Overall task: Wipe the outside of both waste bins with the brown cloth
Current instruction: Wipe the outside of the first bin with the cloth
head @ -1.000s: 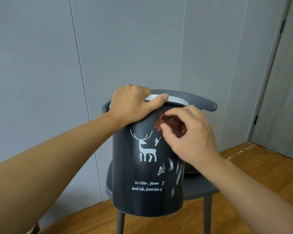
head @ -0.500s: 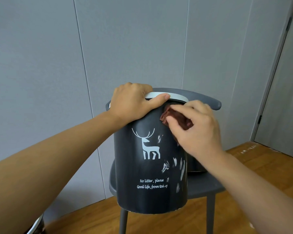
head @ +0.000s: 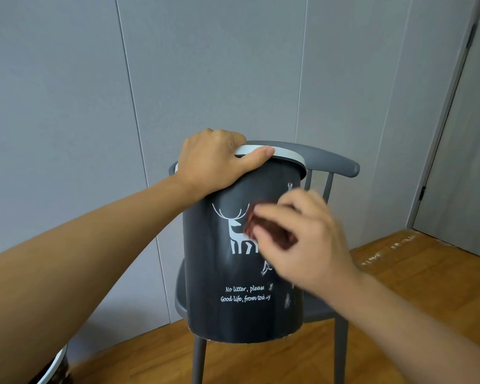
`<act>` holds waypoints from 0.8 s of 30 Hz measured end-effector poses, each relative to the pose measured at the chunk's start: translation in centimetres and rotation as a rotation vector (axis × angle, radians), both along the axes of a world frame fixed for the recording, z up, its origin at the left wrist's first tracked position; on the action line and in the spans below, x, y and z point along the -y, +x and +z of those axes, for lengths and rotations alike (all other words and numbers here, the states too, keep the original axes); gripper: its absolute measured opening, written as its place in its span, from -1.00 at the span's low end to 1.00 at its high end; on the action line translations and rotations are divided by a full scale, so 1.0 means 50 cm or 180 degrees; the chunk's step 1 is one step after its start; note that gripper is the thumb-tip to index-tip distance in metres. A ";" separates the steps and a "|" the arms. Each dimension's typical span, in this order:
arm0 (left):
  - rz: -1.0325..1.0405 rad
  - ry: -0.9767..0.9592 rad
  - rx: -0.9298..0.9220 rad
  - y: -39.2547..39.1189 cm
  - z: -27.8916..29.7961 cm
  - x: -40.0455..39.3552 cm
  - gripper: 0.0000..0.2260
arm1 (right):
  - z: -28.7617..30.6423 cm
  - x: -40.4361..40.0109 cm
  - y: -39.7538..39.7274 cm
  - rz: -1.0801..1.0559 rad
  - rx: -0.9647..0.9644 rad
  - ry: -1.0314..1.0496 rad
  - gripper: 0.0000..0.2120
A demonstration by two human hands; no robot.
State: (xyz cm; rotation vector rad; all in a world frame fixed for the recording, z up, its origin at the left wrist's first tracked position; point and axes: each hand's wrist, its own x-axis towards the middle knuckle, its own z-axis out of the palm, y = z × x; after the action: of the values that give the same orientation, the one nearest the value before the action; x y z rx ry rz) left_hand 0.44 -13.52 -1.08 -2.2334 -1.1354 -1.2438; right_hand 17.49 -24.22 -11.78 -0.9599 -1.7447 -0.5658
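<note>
Before a grey chair (head: pixel 327 162), the dark bin (head: pixel 214 306) is held tilted above the seat. Left hand (head: pixel 214 159) grips its white rim; right hand (head: pixel 302 236), blurred, pinches the brown cloth (head: pixel 272 234) against the bin's side, over the deer print.

Grey panelled wall (head: pixel 233 65), wooden floor (head: pixel 413 273), grey chair (head: pixel 341 162), door (head: pixel 466 162)

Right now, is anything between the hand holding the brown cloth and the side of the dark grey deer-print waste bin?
Nothing visible. The right hand presses the crumpled brown cloth straight against the dark grey deer-print waste bin, beside the deer. The left hand grips the white rim, above the wiped patch.
</note>
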 end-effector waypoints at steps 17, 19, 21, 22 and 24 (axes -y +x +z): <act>0.0015 -0.0084 -0.0017 0.015 0.006 0.002 -0.33 | -0.040 0.032 0.033 0.0418 0.0408 -0.0330 -0.74; 0.0062 -0.0126 0.0020 0.013 0.008 0.000 -0.34 | -0.070 0.052 0.041 0.0490 0.0748 -0.0478 -0.76; 0.0083 -0.0121 0.0042 0.014 0.006 0.001 -0.34 | -0.068 0.054 0.048 0.0410 0.0852 -0.0505 -0.77; 0.0089 -0.0104 0.0046 0.015 0.004 0.002 -0.33 | -0.058 0.047 0.048 0.0375 0.0763 -0.0483 -0.76; 0.0073 -0.0046 0.0019 0.017 0.001 0.007 -0.33 | -0.029 0.028 0.042 0.0307 0.0311 -0.0393 -0.74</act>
State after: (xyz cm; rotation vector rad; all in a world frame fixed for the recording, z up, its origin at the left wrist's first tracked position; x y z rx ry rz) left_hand 1.30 -13.88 -1.04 -2.2224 -1.1725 -1.2380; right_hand 19.57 -25.62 -13.21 -0.9407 -1.9210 -0.4534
